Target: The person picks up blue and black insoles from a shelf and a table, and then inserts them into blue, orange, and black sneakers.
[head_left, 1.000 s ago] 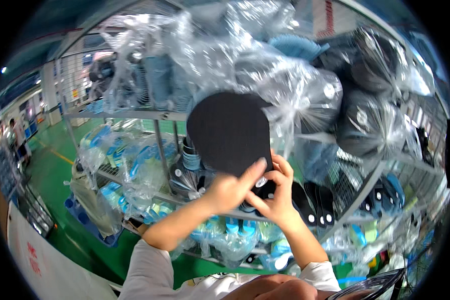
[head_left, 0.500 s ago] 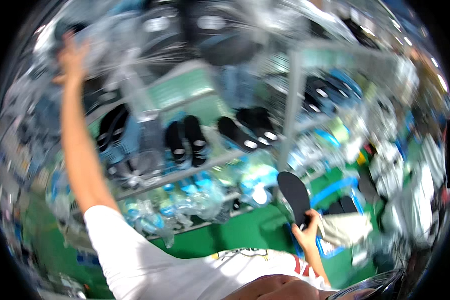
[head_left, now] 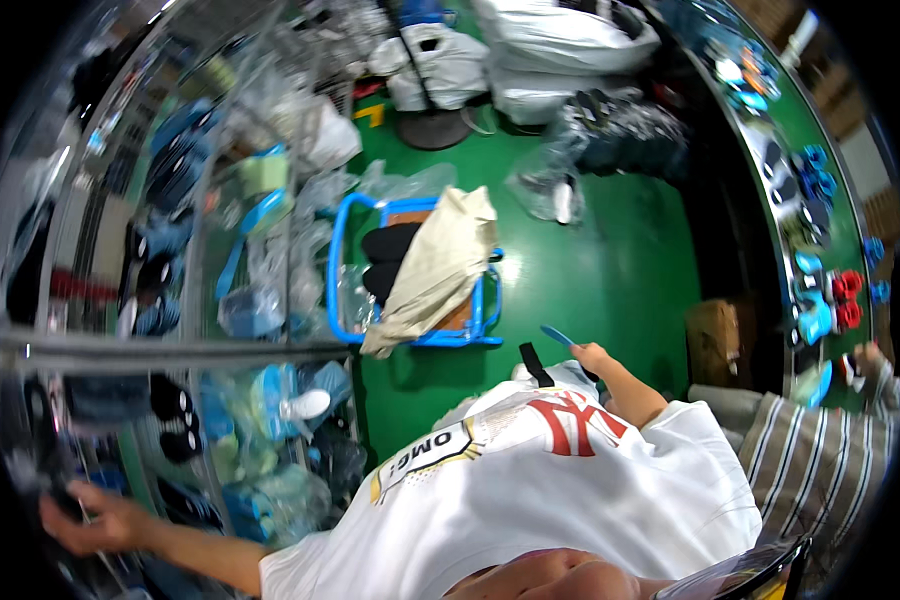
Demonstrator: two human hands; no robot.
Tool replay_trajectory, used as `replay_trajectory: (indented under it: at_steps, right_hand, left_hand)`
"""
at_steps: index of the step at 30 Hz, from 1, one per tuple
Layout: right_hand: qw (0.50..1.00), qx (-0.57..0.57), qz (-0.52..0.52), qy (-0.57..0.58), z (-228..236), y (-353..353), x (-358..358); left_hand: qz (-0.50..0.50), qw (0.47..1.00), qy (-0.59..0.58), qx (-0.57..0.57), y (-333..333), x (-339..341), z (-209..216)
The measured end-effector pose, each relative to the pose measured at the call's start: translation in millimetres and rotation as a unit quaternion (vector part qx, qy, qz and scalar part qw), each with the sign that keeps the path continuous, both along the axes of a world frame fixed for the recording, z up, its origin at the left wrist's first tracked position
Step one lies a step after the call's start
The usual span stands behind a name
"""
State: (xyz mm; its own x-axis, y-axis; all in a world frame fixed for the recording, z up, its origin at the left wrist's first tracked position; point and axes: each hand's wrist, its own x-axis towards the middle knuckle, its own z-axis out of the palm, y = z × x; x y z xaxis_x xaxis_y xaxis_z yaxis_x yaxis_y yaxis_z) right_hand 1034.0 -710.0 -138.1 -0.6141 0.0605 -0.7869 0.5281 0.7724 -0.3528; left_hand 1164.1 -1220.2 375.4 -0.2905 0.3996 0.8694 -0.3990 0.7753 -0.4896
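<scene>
Head view, item 1: right hand [head_left: 595,362], fingers brought together in a narrow pinch on a thin blue piece [head_left: 557,335]; held near an end and almost edge-on to me, presumably to leave most of it clear of the fingers. Location of the piece: just beyond the white shirt [head_left: 610,470], above the green floor [head_left: 600,260], between cart and box. Item 2: left hand [head_left: 100,522], stretched out sideways to the metal rack [head_left: 140,352], fingers curled beside something dark; from my distant post I cannot tell whether it grips anything. Item 3: blue-framed cart [head_left: 336,280], carrying 2 black flat pieces [head_left: 388,243] close together; a beige cloth [head_left: 435,265] lies across it, perhaps as a cover. Item 4: clear plastic bags [head_left: 295,500] on the rack, which I judge keep goods grouped and clean. Item 5: cardboard box [head_left: 713,335], on the floor at right, probably set aside from the walkway. Item 6: red shoes [head_left: 847,285], ranged with blue ones, likely for easy sighting. Item 7: co-worker in a striped top [head_left: 810,460], at right, apart from both hands I log.
</scene>
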Motion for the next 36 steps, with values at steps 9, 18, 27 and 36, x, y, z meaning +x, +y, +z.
replay_trajectory:
  at_steps: [9,18,27,36]
  right_hand:
    - [0.935,0.186,-0.303,-0.018,-11.6,141.3,107.0]
    - [0.855,0.103,-0.486,0.148,2.4,189.6,54.0]
    - [0.784,-0.268,-0.469,0.305,154.2,379.3,-167.2]
    - [0.51,-0.214,-0.67,0.495,239.7,577.6,-218.9]
  left_hand:
    - [-0.409,0.665,-0.369,0.504,184.1,-334.4,-210.8]
    - [-0.514,0.315,-0.781,0.162,482.2,-399.2,-328.5]
    - [-0.575,0.357,-0.734,0.064,748.9,-515.6,-318.1]
    - [-0.611,0.28,-0.687,0.277,1021.7,-683.3,-323.6]
